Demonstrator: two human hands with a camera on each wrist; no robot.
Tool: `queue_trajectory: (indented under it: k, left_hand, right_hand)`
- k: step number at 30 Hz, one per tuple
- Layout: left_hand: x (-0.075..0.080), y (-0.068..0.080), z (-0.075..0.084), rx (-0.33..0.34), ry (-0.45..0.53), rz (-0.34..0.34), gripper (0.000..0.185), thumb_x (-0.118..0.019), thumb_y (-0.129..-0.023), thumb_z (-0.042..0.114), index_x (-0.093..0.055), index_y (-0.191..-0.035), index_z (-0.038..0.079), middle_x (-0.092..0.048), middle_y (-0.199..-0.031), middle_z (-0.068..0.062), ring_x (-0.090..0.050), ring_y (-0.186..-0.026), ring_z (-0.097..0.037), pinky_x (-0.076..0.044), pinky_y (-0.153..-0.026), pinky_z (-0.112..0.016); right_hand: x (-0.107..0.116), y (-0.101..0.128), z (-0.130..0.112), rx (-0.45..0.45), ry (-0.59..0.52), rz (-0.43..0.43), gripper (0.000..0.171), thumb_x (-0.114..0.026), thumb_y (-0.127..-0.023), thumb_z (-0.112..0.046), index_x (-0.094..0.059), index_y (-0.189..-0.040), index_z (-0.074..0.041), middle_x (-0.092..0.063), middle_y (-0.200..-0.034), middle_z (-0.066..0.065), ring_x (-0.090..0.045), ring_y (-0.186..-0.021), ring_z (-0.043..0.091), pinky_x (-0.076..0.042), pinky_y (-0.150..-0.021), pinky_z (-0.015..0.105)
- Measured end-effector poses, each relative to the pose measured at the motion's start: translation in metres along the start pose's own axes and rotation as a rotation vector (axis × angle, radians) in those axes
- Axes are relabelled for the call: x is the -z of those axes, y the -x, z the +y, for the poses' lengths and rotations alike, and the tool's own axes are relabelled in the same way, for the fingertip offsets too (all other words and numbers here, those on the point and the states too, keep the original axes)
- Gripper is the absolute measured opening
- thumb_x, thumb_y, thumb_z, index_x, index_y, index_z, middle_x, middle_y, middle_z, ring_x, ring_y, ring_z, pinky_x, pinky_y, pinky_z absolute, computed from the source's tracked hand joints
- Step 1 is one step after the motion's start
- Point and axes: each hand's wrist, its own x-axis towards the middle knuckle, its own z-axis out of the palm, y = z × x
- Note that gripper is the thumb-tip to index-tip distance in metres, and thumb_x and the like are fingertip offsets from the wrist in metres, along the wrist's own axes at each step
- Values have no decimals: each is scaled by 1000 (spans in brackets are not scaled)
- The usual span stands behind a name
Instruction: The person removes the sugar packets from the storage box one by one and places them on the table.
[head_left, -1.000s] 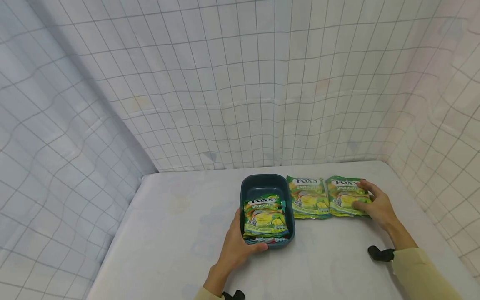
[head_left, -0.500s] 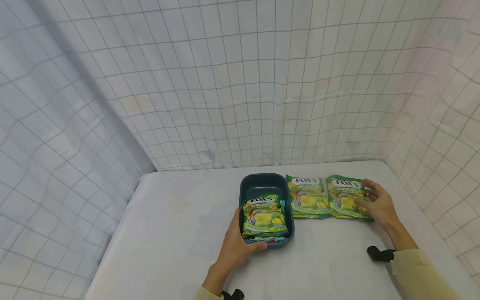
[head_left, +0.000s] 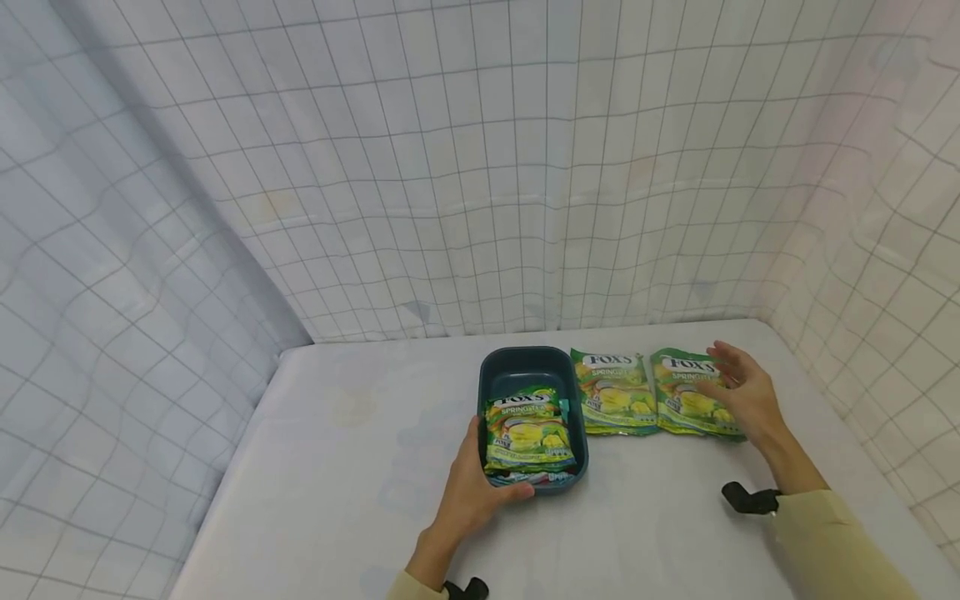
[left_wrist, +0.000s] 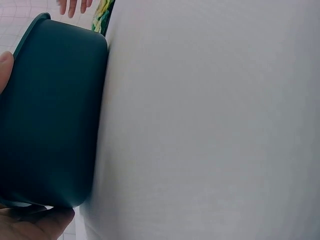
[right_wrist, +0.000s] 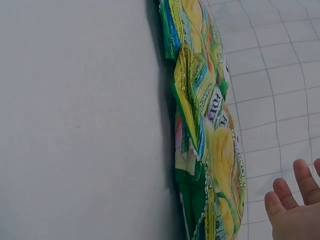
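The left hand (head_left: 471,493) pinches the teal plastic tub (head_left: 528,367) round its near-left corner, presumably to steady it. Right of the tub, the right hand (head_left: 753,406) hovers, fingers spread, over the outer Fox's pouch (head_left: 685,410).

Teal tub (head_left: 528,365), green-and-yellow packets (head_left: 615,393), white table (head_left: 337,475), white grid-lined backdrop (head_left: 480,167), pale yellow sleeves (head_left: 832,537)

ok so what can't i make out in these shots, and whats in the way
Head: what lies under the top Fox's Spring Tea packet in the teal tub; that packet covers all but edges.
Head: part of the rightmost packet, behind the right hand.
Head: the packets' fine print, too small.
Left wrist: the tub's inside, hidden by its wall; most of the left hand, cut off by the frame edges.
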Motion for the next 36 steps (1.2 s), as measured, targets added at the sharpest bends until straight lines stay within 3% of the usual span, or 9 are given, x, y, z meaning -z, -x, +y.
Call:
queue_trajectory:
  k: [10, 16, 22, 29, 36]
  left_hand:
    - [-1, 2, 0, 4, 8, -1, 127, -98, -68, 36, -17, -163, 11, -44, -152, -7, -43, -139, -24, -36, -112, -53]
    - [-1, 2, 0, 3, 9, -2, 127, -98, -68, 35, -17, -163, 11, -44, -152, -7, -43, -139, -25, -36, -112, -53]
    - [-1, 2, 1, 14, -10, 5, 128, -96, -69, 37, -14, -163, 7, -39, -156, -13, -38, -143, -31, -35, -113, -56]
    - [-1, 1, 0, 6, 7, -1, 127, -98, -67, 34, -17, -163, 12, -44, -152, -6, -42, -140, -24, -36, -112, -52]
    - [-1, 2, 1, 8, -10, 3, 128, -97, -68, 35, -15, -163, 9, -42, -155, -10, -40, -142, -27, -36, -112, -54]
  right_hand:
    - [-13, 1, -16, 81, -174, -14, 75, -74, -95, -8, -32, -156, 2, -52, -139, 1, -55, -122, 15, -47, -93, 12]
    - [-21, 1, -31, 97, -257, -38, 75, -74, -92, 0, -32, -155, 5, -50, -141, 13, -57, -120, 10, -47, -96, 15]
    - [-31, -1, -46, 99, -236, -60, 75, -74, -92, -1, -33, -154, 4, -53, -139, 8, -58, -122, 14, -46, -99, 18]
    - [-42, -1, -58, 103, -205, -121, 76, -73, -94, -6, -31, -156, 1, -45, -148, 26, -54, -128, 28, -44, -101, 18]
    - [-52, -2, -72, 101, -190, -158, 80, -76, -94, -14, -30, -159, -7, -45, -151, 20, -48, -134, 40, -44, -101, 17]
